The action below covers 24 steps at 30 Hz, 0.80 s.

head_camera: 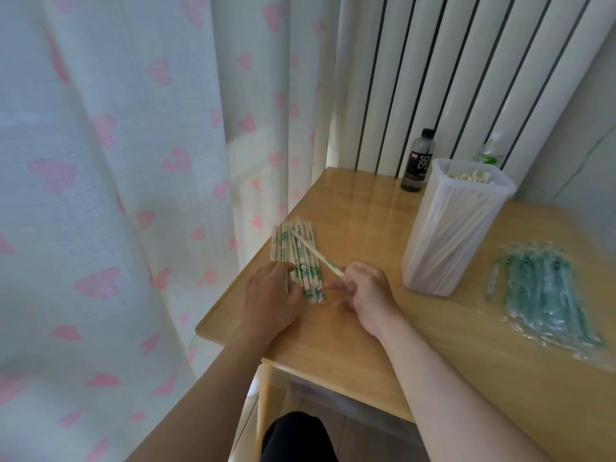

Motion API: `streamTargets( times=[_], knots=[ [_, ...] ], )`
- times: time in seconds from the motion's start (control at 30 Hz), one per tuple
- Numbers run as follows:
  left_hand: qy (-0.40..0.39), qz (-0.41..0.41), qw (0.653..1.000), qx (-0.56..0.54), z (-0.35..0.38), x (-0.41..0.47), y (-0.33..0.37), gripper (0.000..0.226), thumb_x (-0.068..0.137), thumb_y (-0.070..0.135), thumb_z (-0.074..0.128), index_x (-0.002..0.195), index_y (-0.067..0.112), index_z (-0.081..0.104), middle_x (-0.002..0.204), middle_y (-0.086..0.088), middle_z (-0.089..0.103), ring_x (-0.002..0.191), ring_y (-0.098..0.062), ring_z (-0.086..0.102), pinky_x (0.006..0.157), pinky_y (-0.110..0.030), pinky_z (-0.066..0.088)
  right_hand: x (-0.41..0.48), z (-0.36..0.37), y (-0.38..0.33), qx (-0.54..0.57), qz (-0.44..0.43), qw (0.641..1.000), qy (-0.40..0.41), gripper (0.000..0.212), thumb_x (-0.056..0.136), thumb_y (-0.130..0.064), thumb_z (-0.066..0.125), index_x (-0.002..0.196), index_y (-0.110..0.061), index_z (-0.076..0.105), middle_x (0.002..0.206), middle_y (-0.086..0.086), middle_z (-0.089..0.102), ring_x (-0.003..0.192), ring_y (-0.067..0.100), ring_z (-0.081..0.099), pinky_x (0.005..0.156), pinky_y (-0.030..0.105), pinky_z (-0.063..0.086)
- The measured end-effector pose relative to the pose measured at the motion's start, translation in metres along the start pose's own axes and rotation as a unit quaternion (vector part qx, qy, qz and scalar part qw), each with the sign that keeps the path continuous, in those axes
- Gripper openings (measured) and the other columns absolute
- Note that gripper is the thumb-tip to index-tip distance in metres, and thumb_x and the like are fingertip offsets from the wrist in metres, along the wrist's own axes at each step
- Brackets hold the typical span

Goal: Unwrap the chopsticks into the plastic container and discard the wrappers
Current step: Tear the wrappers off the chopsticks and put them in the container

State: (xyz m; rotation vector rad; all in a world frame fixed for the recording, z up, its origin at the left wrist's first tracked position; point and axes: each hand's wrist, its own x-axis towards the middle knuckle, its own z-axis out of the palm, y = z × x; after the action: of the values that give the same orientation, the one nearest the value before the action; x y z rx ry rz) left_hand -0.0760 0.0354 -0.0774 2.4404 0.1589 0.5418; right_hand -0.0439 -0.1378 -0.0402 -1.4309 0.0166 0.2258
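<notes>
1. My right hand (363, 291) pinches one wrapped pair (316, 256) by its near end, slanted over the wrapped pile (300, 251) at the table's (350, 348) left edge.
2. My left hand (270, 295) lies flat on the pile, fingers relaxed.
3. The plastic container (456, 228) stands to the right, the empty wrappers (546, 295) beyond it, a soda bottle (418, 160) behind.

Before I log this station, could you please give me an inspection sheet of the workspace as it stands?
Surface: wooden table, glossy.
Job's things: wrapped chopsticks piled at the table's left edge; plastic container upright, open-topped, holding unwrapped chopsticks; empty wrappers heaped to its right.
Clutter: dark bottle and green-labelled bottle behind the container.
Grippers: left hand rests on the pile; right hand pinches one wrapped pair lying across the pile.
Cables: nothing seen.
Surroundings: heart-print curtain at left, radiator behind the table.
</notes>
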Motion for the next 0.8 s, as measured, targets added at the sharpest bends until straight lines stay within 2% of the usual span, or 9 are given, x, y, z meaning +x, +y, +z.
streamTargets(
  times=[0.1, 0.23, 0.37, 0.43, 0.53, 0.6, 0.63, 0.7, 0.8],
  knots=[
    [-0.005, 0.009, 1.000, 0.022, -0.001, -0.002, 0.002, 0.041, 0.091, 0.029, 0.054, 0.130, 0.018, 0.060, 0.133, -0.002, 0.061, 0.118, -0.023, 0.055, 0.104, -0.046, 0.042, -0.003, -0.011, -0.007, 0.125, -0.012, 0.992, 0.003, 0.025, 0.088, 0.011, 0.041, 0.076, 0.000, 0.059, 0.118, 0.014, 0.071, 0.094, 0.035, 0.074, 0.048, 0.035, 0.055],
    [-0.021, 0.030, 0.995, 0.088, -0.001, -0.004, 0.007, 0.050, 0.087, 0.039, 0.047, 0.132, 0.019, 0.057, 0.136, -0.004, 0.058, 0.123, -0.024, 0.053, 0.107, -0.042, 0.036, -0.014, -0.027, -0.027, 0.240, -0.033, 0.970, -0.029, 0.033, 0.087, 0.012, 0.032, 0.066, -0.009, 0.046, 0.105, 0.023, 0.073, 0.092, 0.040, 0.073, 0.062, 0.041, 0.061],
    [0.007, 0.067, 0.988, 0.136, 0.000, -0.006, 0.021, 0.057, 0.083, 0.043, 0.046, 0.132, 0.017, 0.057, 0.135, -0.005, 0.060, 0.122, -0.028, 0.055, 0.106, -0.045, 0.036, -0.027, -0.042, -0.044, 0.328, -0.032, 0.944, -0.023, 0.032, 0.089, 0.008, 0.033, 0.067, -0.010, 0.048, 0.091, 0.030, 0.069, 0.084, 0.046, 0.069, 0.074, 0.044, 0.062],
    [0.044, 0.125, 0.982, 0.136, 0.001, -0.002, 0.041, 0.060, 0.080, 0.042, 0.046, 0.132, 0.013, 0.058, 0.135, -0.007, 0.060, 0.122, -0.030, 0.057, 0.104, -0.047, 0.039, -0.033, -0.052, -0.052, 0.354, -0.031, 0.935, -0.021, 0.030, 0.089, 0.005, 0.034, 0.067, -0.010, 0.047, 0.090, 0.030, 0.069, 0.085, 0.047, 0.069, 0.078, 0.045, 0.061],
    [0.079, 0.234, 0.959, 0.137, 0.001, 0.007, 0.086, 0.051, 0.088, 0.038, 0.049, 0.132, 0.013, 0.056, 0.133, -0.007, 0.060, 0.120, -0.027, 0.056, 0.104, -0.047, 0.042, -0.044, -0.069, -0.062, 0.377, -0.027, 0.925, -0.027, 0.024, 0.090, 0.000, 0.036, 0.071, -0.010, 0.048, 0.092, 0.031, 0.069, 0.085, 0.047, 0.070, 0.074, 0.042, 0.063],
    [0.072, 0.284, 0.947, 0.133, 0.003, 0.011, 0.111, 0.042, 0.095, 0.037, 0.045, 0.125, 0.012, 0.060, 0.122, -0.007, 0.064, 0.108, -0.028, 0.062, 0.093, -0.045, 0.050, -0.051, -0.082, -0.067, 0.390, -0.027, 0.920, -0.022, 0.022, 0.092, -0.004, 0.037, 0.076, -0.007, 0.052, 0.091, 0.030, 0.069, 0.082, 0.045, 0.072, 0.070, 0.040, 0.064],
    [0.060, 0.295, 0.946, 0.125, 0.006, 0.013, 0.119, 0.038, 0.098, 0.037, 0.042, 0.119, 0.012, 0.062, 0.112, -0.006, 0.066, 0.097, -0.029, 0.065, 0.080, -0.041, 0.053, -0.055, -0.089, -0.071, 0.396, -0.032, 0.918, -0.018, 0.023, 0.094, -0.006, 0.038, 0.077, -0.003, 0.055, 0.091, 0.029, 0.069, 0.083, 0.044, 0.072, 0.069, 0.040, 0.064],
    [0.038, 0.299, 0.949, 0.092, 0.015, 0.013, 0.132, 0.036, 0.101, 0.036, 0.038, 0.105, 0.011, 0.064, 0.093, -0.006, 0.063, 0.075, -0.032, 0.063, 0.056, -0.033, 0.043, -0.062, -0.104, -0.078, 0.404, -0.048, 0.913, -0.017, 0.028, 0.098, -0.012, 0.043, 0.079, 0.000, 0.060, 0.095, 0.030, 0.070, 0.090, 0.043, 0.070, 0.074, 0.040, 0.065],
    [0.000, 0.293, 0.956, 0.029, 0.029, 0.007, 0.150, 0.042, 0.100, 0.043, 0.031, 0.090, 0.011, 0.057, 0.077, -0.005, 0.058, 0.065, -0.034, 0.058, 0.050, -0.036, 0.038, -0.070, -0.128, -0.085, 0.387, -0.080, 0.918, -0.030, 0.017, 0.097, -0.019, 0.059, 0.091, -0.004, 0.063, 0.104, 0.028, 0.070, 0.092, 0.038, 0.073, 0.078, 0.037, 0.064]
  ],
)
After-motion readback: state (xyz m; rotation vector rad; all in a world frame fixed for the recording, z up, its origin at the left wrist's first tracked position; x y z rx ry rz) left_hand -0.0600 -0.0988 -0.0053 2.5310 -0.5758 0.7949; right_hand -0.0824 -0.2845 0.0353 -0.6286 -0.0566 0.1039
